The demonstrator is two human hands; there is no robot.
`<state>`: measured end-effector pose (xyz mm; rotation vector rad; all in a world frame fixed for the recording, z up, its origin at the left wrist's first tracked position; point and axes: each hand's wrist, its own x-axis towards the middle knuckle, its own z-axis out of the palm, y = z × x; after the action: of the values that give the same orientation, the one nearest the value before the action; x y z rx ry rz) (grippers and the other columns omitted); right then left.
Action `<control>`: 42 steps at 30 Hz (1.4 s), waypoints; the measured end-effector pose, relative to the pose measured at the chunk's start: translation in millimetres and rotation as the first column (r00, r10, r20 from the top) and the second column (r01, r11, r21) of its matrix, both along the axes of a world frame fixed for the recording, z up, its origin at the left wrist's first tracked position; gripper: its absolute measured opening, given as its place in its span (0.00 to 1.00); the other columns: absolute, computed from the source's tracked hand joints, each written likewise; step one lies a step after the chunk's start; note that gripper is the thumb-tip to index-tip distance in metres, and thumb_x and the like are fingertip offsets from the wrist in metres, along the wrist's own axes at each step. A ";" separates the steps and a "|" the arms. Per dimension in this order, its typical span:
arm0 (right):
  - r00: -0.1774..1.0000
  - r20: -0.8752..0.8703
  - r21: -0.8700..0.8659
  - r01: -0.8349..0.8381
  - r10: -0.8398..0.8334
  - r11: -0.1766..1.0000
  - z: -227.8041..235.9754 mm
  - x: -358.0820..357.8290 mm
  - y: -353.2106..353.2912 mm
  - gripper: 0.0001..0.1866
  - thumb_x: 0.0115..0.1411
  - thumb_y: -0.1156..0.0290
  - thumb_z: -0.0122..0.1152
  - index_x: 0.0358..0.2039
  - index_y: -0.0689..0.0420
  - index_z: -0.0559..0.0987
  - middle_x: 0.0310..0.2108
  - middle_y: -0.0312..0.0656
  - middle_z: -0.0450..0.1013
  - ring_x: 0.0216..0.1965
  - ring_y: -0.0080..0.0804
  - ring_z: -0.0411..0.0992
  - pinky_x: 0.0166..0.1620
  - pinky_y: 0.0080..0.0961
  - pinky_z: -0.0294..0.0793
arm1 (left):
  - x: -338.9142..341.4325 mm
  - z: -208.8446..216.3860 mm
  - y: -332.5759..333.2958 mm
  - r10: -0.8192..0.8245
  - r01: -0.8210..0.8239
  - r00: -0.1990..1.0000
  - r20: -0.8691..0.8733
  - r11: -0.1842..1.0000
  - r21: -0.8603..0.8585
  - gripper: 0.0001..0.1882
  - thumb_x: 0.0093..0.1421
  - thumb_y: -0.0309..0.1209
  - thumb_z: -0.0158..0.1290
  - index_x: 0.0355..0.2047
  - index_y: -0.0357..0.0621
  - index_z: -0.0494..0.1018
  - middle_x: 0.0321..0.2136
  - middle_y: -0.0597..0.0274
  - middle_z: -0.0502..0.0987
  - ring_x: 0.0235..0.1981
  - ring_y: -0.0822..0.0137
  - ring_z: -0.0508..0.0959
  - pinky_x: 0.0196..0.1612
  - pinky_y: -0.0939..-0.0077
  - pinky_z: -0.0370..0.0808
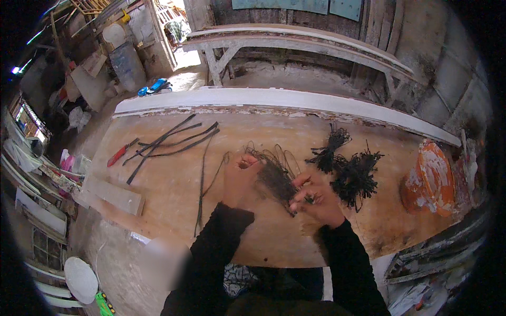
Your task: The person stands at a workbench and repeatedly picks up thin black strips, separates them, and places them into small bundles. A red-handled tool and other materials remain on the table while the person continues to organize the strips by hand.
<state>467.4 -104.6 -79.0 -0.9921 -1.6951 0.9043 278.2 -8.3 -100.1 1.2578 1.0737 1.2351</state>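
A loose bundle of thin black strands (278, 180), with several loops at its upper end, lies between my hands above the wooden tabletop (274, 245). My left hand (241, 176) is curled closed at its left side, with strands at the fingers. My right hand (319, 203) is closed at its lower right end, the fingers pinched together on the strands. A long black strand (201, 195) trails down the board left of my left hand. Right of the hands rest two tied black bundles, a smaller one (332, 152) and a bushier one (358, 176).
On the left lie several flat black strips (171, 138), a red-handled cutter (120, 154) and a wooden block (113, 195). A paint-smeared orange bucket (429, 179) is at the right end. A white beam (274, 98) borders the far edge; a bench (305, 45) stands behind it.
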 end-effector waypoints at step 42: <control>0.960 -0.145 -0.176 -0.263 0.239 0.949 0.6 9.0 3.2 0.04 0.45 0.73 0.63 0.22 0.58 0.77 0.29 0.37 0.71 0.37 0.27 0.67 0.47 0.25 0.60 | 8.0 -6.9 -8.8 0.109 0.064 0.936 -0.334 0.882 0.467 0.04 0.46 0.20 0.54 0.25 0.39 0.74 0.25 0.62 0.67 0.25 0.71 0.69 0.28 0.80 0.67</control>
<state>476.3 -101.5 -78.4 -0.8376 -1.6767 1.2920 286.2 -17.1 -107.0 1.9058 1.0703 1.3721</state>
